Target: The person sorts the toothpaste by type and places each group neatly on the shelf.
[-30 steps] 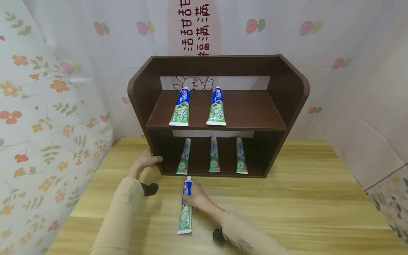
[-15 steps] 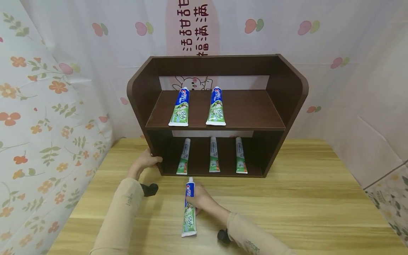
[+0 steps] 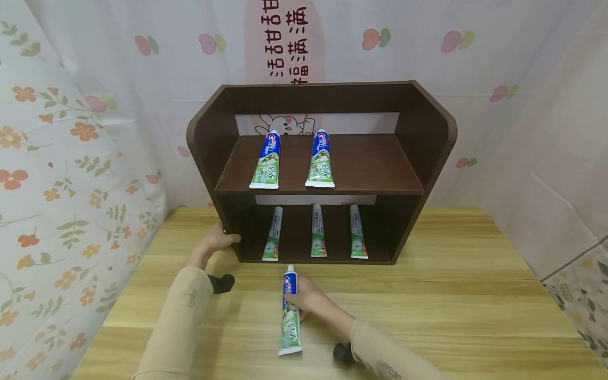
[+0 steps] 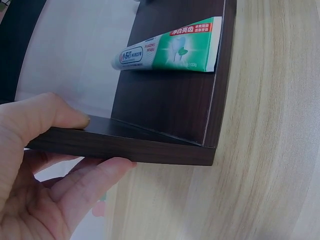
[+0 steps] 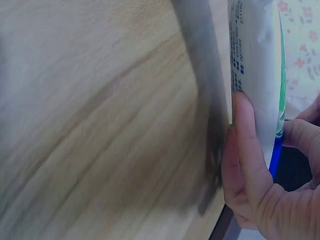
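Note:
My right hand (image 3: 311, 296) holds a blue-and-green toothpaste tube (image 3: 291, 330) in front of the dark brown shelf (image 3: 328, 191), its cap toward the shelf. In the right wrist view, thumb and fingers pinch the white-backed tube (image 5: 257, 60) above the wood. My left hand (image 3: 216, 244) grips the shelf's left side panel; the left wrist view has the thumb inside and the fingers outside the panel (image 4: 125, 145). Two matching tubes, one at left (image 3: 266, 161) and one in the middle (image 3: 320, 161), lie on the upper tier.
Three slimmer green-and-white toothpaste tubes, left (image 3: 273, 235), middle (image 3: 319, 232) and right (image 3: 358, 232), lie spaced along the lower tier. The shelf stands on a wooden table (image 3: 456, 295). A patterned curtain (image 3: 166, 68) hangs behind and beside it.
My right hand has carried the toothpaste tube a little to the right and slightly nearer the front. The left hand stays on the side panel.

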